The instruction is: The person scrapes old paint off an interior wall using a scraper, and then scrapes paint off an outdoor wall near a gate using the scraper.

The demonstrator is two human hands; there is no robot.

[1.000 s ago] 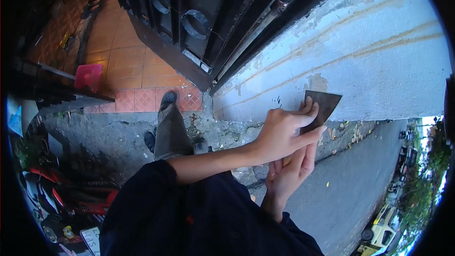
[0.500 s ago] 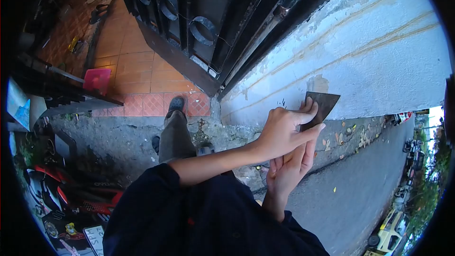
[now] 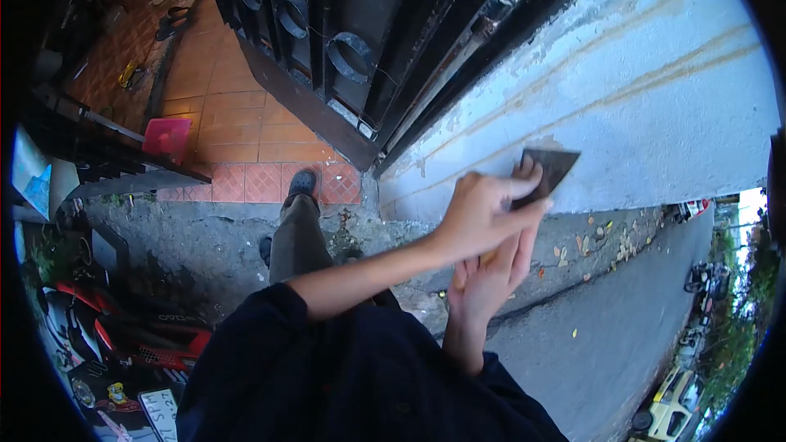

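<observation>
A putty knife (image 3: 557,167) with a dark, flat, flared blade is held out in front of the pale wall, blade pointing up and right. My left hand (image 3: 485,206) reaches across from the left and pinches the blade between fingers and thumb; the fingertips are slightly blurred. Just below it, my right hand (image 3: 485,288) is turned palm up with its fingers curled around the lower end of the tool. The handle is mostly hidden between the two hands.
A white-blue wall (image 3: 647,131) with tan streaks rises ahead, beside a black metal gate (image 3: 409,57). Fallen leaves (image 3: 626,244) line the wall's foot along the road (image 3: 589,344). A red-and-black motorbike (image 3: 139,331) stands at left, near a pink container (image 3: 168,141).
Both hands and the putty knife have shifted slightly left and up in view. The left fingers have moved a little on the blade.
</observation>
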